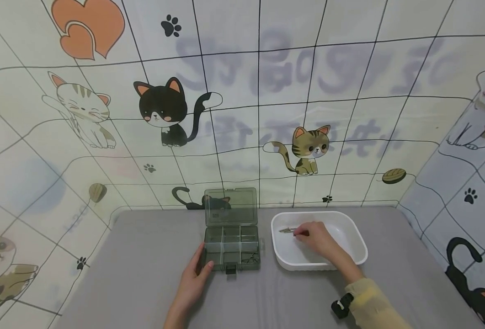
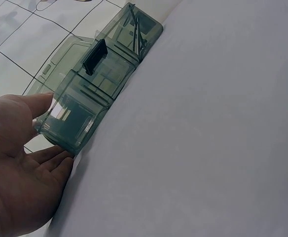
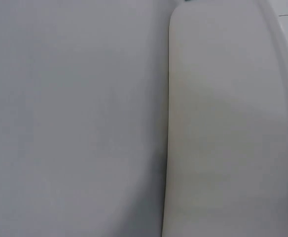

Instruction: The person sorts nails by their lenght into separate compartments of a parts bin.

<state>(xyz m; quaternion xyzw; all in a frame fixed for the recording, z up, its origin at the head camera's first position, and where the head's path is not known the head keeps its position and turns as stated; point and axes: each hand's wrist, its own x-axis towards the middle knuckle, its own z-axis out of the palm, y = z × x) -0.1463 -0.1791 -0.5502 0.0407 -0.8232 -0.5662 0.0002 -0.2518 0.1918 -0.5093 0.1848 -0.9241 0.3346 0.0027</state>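
Note:
My left hand (image 1: 193, 276) grips the left side of a translucent green compartment box (image 1: 231, 247), its thumb at the near left corner. In the left wrist view, the fingers of this hand (image 2: 20, 168) reach round the end of the box (image 2: 77, 111). The box lid (image 1: 231, 208) stands raised at the back. Thin dark pieces (image 1: 249, 258) lie in the near right compartment. My right hand (image 1: 317, 240) is inside a white tray (image 1: 328, 267), fingertips pinching at thin metallic pieces (image 1: 286, 230); their exact kind is too small to tell. The right wrist view shows the tray's outer wall (image 3: 228, 128), not the hand.
A grey tabletop (image 1: 143, 260) carries the box and, to its right, the tray. White cloth with cat drawings (image 1: 164, 109) rises behind and at both sides. A black wrist camera (image 1: 342, 306) sits at the right sleeve (image 1: 374, 304). The box latch (image 1: 231, 268) faces the near side.

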